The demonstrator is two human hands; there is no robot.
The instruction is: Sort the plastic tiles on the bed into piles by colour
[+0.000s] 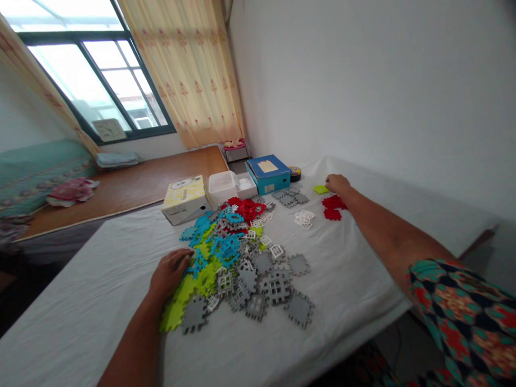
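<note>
A heap of flat toothed plastic tiles (237, 258) in grey, blue, lime and red lies on the white sheet. My left hand (169, 271) rests on the heap's left edge, fingers curled on lime and blue tiles. My right hand (337, 184) reaches far across, fingertips at a lime tile (321, 189). Small red tiles (332, 207) lie just under that wrist. White window-frame pieces (304, 218) sit to their left.
The white-sheeted table (100, 301) drops off at the right and front edges. At the back stand a yellow box (185, 199), a white plastic tub (226, 187), a blue box (268, 173) and a tape roll (295, 172). A white wall runs behind.
</note>
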